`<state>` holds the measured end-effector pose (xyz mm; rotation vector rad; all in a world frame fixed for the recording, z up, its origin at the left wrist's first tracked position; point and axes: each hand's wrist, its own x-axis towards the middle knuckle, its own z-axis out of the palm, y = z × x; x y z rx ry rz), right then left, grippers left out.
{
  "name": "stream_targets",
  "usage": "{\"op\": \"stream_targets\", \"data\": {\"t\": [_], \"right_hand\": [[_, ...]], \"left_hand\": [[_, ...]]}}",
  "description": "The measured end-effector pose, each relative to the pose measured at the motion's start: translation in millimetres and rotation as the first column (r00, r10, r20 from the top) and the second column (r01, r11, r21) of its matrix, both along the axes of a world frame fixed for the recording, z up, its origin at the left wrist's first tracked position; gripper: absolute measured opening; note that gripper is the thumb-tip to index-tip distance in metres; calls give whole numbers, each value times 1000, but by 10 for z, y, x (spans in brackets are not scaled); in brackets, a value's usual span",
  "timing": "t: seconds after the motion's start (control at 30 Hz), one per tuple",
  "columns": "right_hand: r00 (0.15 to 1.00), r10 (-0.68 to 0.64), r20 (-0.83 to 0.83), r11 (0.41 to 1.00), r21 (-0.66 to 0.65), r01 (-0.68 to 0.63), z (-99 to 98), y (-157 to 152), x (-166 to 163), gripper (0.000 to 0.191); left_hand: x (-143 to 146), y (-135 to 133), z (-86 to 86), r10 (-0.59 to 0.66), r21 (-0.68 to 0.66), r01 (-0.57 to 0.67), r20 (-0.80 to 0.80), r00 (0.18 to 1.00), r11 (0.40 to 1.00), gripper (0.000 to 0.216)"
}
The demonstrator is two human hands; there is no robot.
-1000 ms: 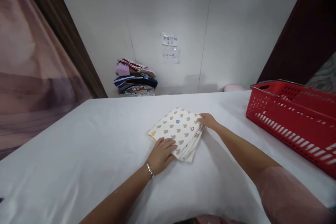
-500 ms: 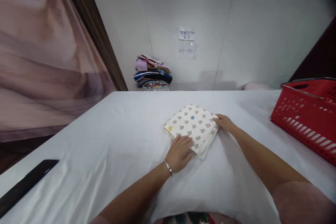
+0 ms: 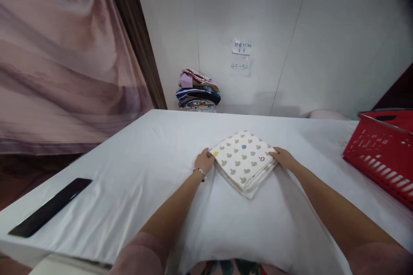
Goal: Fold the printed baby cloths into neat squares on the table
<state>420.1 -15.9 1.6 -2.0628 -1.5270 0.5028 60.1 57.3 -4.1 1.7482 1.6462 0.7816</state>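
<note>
A folded white cloth [image 3: 241, 159] with a grey mushroom print and a few coloured mushrooms lies cornerwise in front of me. Its left corner is pinched by my left hand [image 3: 204, 162], which has a silver bracelet at the wrist. At the right corner, my right hand [image 3: 284, 157] grips the folded layers between thumb and fingers. The near corner of the cloth shows several stacked layers, a little spread. Under it is a white sheet [image 3: 145, 150] covering the table.
A red plastic basket [image 3: 380, 154] stands at the right. On the left lies a flat black object [image 3: 51, 208]. Behind the table's far edge is a pile of folded fabrics [image 3: 198, 90]. A pink curtain [image 3: 64, 51] hangs at the left, and paper notes [image 3: 241, 58] are stuck to the wall.
My left hand has moved from lying flat on the cloth's near left edge to pinching its left corner. The right hand keeps its hold on the right corner. The view has shifted slightly left.
</note>
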Motion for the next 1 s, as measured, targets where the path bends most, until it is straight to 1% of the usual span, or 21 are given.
{"op": "stream_targets", "data": {"t": [0.1,0.23,0.3,0.37,0.43,0.47,0.5,0.53,0.57,0.6,0.63,0.67,0.7,0.73,0.77,0.8,0.83,0.9,0.97,1.0], "right_hand": [[1000,4,4,1000,-18,-4,6,-91,-43,34],[999,39,-11,998,-57,-40,21,-324,-141,32],[998,61,-31,995,-75,-63,25,-465,-183,32],[998,55,-17,993,-100,-57,42,-583,-220,34],[997,-9,80,996,-93,17,93,-661,-283,37],[987,-42,153,998,-49,50,134,-687,-341,41],[972,-61,225,998,21,57,181,-706,-426,45],[957,-56,285,994,104,27,232,-721,-542,48],[945,-17,327,982,182,-45,283,-734,-691,49],[934,62,352,960,234,-152,327,-746,-868,49],[918,164,361,928,259,-267,362,-757,-1067,49],[889,274,368,890,254,-380,382,-764,-1275,50],[841,385,381,843,226,-489,388,-766,-1482,55],[790,466,398,797,198,-571,379,-761,-1673,61],[751,513,415,767,171,-618,356,-749,-1838,66],[724,540,430,750,144,-645,324,-729,-1970,70],[711,551,438,746,124,-655,287,-706,-2065,72],[711,565,418,751,98,-653,214,-657,-2150,70],[744,578,335,760,112,-640,170,-621,-2133,62],[780,569,261,778,137,-614,163,-610,-2104,57]], "left_hand": [[18,99,-13,-42,25,41,25,999,999,46],[-1,308,-2,-100,63,96,68,993,993,30],[-3,434,3,-123,77,115,100,987,990,28],[0,540,-4,-140,79,131,126,982,988,27],[-6,600,-28,-152,69,143,143,978,987,26],[-14,610,-45,-159,64,151,152,976,987,26],[-27,609,-62,-168,61,160,163,972,985,26],[-43,599,-79,-183,63,174,175,967,983,27],[-61,585,-96,-201,70,191,190,961,979,28],[-79,570,-111,-222,81,210,205,953,974,29],[-95,556,-126,-241,94,226,220,945,970,31],[-108,546,-140,-256,106,237,233,938,966,34],[-117,541,-155,-265,115,243,245,933,963,37],[-121,540,-170,-268,120,244,255,929,962,40],[-121,545,-186,-267,122,242,264,927,963,43],[-118,552,-204,-264,123,238,271,926,963,45],[-113,561,-221,-261,124,235,277,925,964,46],[-104,581,-256,-256,125,229,287,923,965,45],[-99,598,-284,-250,125,222,293,923,967,43],[-99,605,-294,-246,123,219,294,923,968,42]]}}
